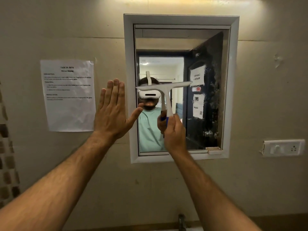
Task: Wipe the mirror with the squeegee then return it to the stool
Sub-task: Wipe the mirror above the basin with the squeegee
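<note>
The squeegee (164,88) is gripped by its handle in the right hand (173,130) before the mirror (208,100), blade uppermost. The left hand (111,112) is held flat, fingers straight, just left of the mirror's frame.

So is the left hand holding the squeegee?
No, the right hand grips the squeegee by its handle, while the left hand is open and flat beside the mirror.

Looks like a washroom or utility corner of a home: white-framed mirror (181,39) at centre on a plain beige wall (50,30), tap (181,221) at the bottom edge, switch plate (283,148) at right, mosaic tiles (6,147) down the left edge.
</note>
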A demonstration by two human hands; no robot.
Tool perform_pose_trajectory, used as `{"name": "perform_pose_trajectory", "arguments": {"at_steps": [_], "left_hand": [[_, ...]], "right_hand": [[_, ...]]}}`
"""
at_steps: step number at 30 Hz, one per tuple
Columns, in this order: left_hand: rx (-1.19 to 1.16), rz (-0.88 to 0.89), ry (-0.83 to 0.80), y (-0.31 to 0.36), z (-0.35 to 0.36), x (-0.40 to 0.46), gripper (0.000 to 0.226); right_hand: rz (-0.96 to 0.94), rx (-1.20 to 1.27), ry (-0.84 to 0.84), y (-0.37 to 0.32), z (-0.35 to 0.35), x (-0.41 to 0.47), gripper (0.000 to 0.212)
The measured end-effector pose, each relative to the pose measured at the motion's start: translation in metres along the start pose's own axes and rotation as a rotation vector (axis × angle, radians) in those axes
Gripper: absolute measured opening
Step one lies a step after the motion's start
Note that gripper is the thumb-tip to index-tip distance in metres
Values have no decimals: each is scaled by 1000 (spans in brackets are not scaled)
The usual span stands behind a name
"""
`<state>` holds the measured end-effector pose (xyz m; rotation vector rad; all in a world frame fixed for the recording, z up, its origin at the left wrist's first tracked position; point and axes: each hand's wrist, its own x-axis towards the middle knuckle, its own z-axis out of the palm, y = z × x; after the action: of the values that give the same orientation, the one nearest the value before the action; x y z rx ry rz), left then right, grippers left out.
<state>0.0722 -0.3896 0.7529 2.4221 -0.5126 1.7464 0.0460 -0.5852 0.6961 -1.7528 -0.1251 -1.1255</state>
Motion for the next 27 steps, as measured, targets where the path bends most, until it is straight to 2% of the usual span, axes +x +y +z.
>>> {"name": "perform_pose_trajectory", "arguments": {"at_steps": [2, 5, 6, 10, 15, 19, 22, 27], "left_hand": [[4, -8, -23, -2, 0, -1, 101], [-4, -12, -26, -2, -2, -1, 101], [-8, -11, -21, -1, -2, -2, 101], [-11, -7, -15, 3, 2, -5, 99], [-13, -1, -16, 6, 4, -7, 99], [-17, -13, -11, 9, 5, -5, 99], [-15, -16, 0, 12, 4, -4, 99], [-16, -4, 0, 9, 5, -6, 99]], "right_hand": [[21, 28, -34, 14, 0, -14, 33], [61, 92, -84, 30, -1, -34, 55], [55, 95, -92, 35, -2, -42, 55], [53, 89, -121, 45, -10, -73, 35], [56, 156, -106, 34, -10, -75, 26], [-6, 104, -37, 6, 0, -30, 45], [18, 76, -36, -8, 8, -4, 43], [31, 91, -82, 32, 5, -37, 49]]}}
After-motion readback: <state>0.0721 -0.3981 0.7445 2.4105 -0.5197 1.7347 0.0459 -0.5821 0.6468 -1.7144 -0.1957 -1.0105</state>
